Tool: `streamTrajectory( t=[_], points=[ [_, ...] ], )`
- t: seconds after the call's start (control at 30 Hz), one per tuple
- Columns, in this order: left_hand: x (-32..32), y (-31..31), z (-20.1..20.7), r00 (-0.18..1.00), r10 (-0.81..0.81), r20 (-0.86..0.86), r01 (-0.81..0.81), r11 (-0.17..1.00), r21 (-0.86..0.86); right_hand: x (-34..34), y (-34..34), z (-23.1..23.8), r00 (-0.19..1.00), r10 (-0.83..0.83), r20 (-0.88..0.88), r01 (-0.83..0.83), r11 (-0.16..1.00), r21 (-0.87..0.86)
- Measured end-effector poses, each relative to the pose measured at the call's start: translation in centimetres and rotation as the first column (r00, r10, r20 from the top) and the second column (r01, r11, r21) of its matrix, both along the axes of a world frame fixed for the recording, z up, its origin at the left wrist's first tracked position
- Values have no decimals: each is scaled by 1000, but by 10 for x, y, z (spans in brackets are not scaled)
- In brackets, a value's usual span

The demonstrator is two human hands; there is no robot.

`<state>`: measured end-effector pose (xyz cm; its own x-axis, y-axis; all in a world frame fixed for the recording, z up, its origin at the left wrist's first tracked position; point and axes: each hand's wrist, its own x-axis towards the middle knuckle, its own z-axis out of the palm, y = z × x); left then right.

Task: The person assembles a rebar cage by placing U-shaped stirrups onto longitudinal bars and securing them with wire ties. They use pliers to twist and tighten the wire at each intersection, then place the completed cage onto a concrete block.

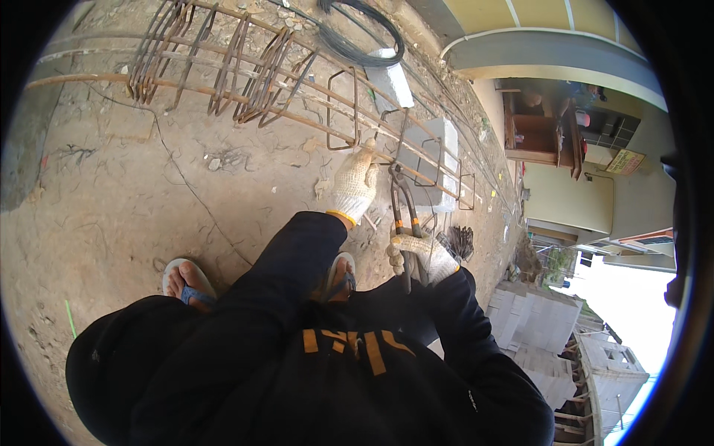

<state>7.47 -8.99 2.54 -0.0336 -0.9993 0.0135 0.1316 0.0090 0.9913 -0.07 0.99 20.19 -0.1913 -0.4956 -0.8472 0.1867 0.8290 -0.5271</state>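
Note:
My left hand [355,184], in a knitted white glove, reaches to the lower long bar of a rusty rebar cage [297,126]. Its fingers are closed at the bar, beside a square stirrup [342,108]; the exact grip is partly hidden. In my gloved right hand [424,256] are end-cutting pincers [404,201] with orange bands on the handles. Their jaws point away from me, close to the cage bar and a stirrup just right of my left hand. Whether the jaws touch metal, I cannot tell.
The cage rests on pale blocks [433,160], with another block [392,83] farther back. Beyond lies a coil of dark wire [364,33]. A bundle of thin wires [460,241] is by my right hand. Loose stirrups [260,82] crowd the cage's left part; a thin wire [178,163] trails across the dirt.

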Motion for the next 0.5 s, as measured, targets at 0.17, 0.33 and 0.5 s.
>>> streamTrajectory(
  t=[0.17,0.33,0.5],
  points=[
    [-27,30,40,301,385,-872,710,521,475,-18,2,7,998,16,66,-16,1000,3],
    [-20,15,73,-39,279,-960,842,527,119,2,-13,23,990,58,-128,-35,984,175],
    [-29,6,91,104,439,-892,840,441,315,53,-11,58,-16,707,-707,-391,646,655]
  ],
)
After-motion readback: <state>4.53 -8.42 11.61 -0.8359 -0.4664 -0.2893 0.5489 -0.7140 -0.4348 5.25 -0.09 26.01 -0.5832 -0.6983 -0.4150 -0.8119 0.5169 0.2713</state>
